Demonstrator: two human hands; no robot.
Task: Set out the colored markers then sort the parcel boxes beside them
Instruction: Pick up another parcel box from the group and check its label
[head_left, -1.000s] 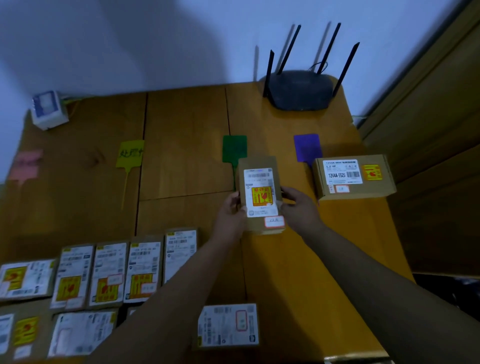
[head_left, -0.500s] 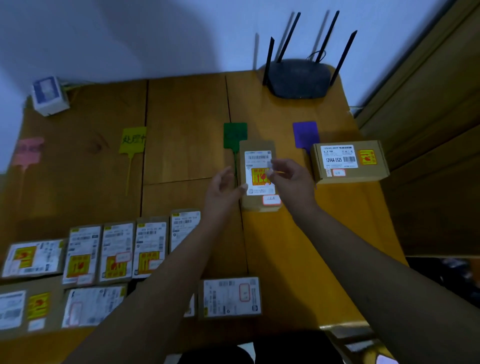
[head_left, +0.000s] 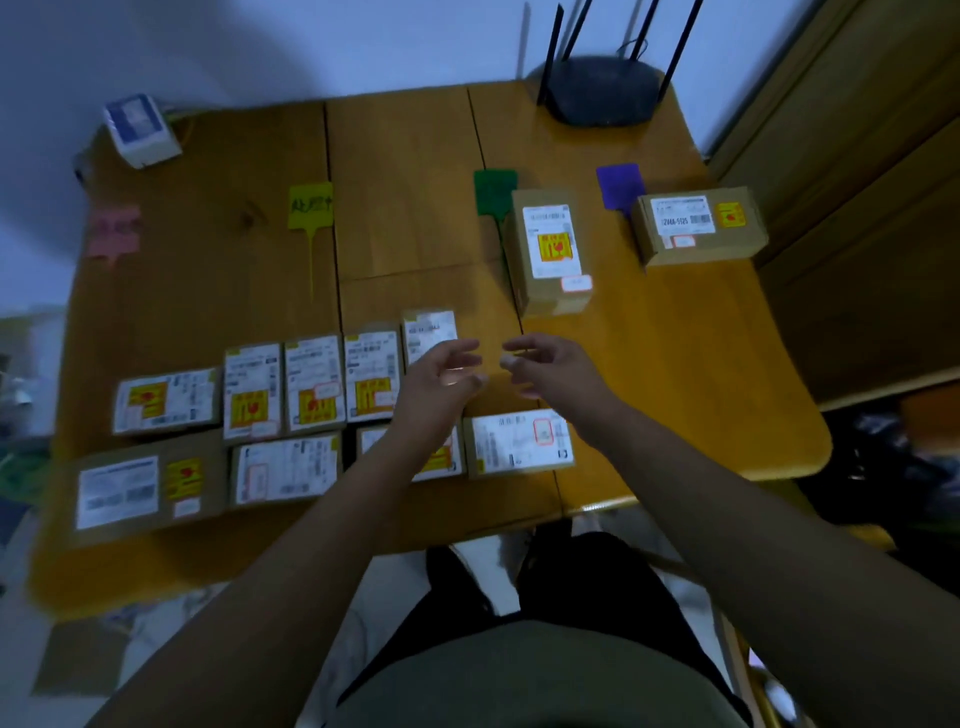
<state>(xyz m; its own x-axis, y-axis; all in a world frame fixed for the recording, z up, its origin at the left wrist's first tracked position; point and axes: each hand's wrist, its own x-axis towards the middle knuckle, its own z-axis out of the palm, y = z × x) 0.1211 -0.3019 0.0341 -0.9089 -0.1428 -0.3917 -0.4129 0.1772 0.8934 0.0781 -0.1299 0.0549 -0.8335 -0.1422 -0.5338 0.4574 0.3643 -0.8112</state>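
Pink (head_left: 114, 230), yellow (head_left: 310, 206), green (head_left: 494, 191) and purple (head_left: 619, 185) markers lie in a row across the wooden table (head_left: 675, 364). One brown parcel box (head_left: 550, 249) rests beside the green marker, another box (head_left: 698, 224) beside the purple one. Several labelled boxes (head_left: 260, 410) sit in two rows at the near left. My left hand (head_left: 441, 379) and right hand (head_left: 550, 366) hover empty, fingers apart, over the near middle, just above a flat box (head_left: 519, 441).
A black router (head_left: 597, 88) with antennas stands at the far edge. A small white and blue box (head_left: 140, 127) sits at the far left corner. A wooden cabinet (head_left: 857, 156) flanks the table's right side. My legs show below the near edge.
Both hands let go of the box beside the green marker and drew back toward me. The box now lies by itself there.
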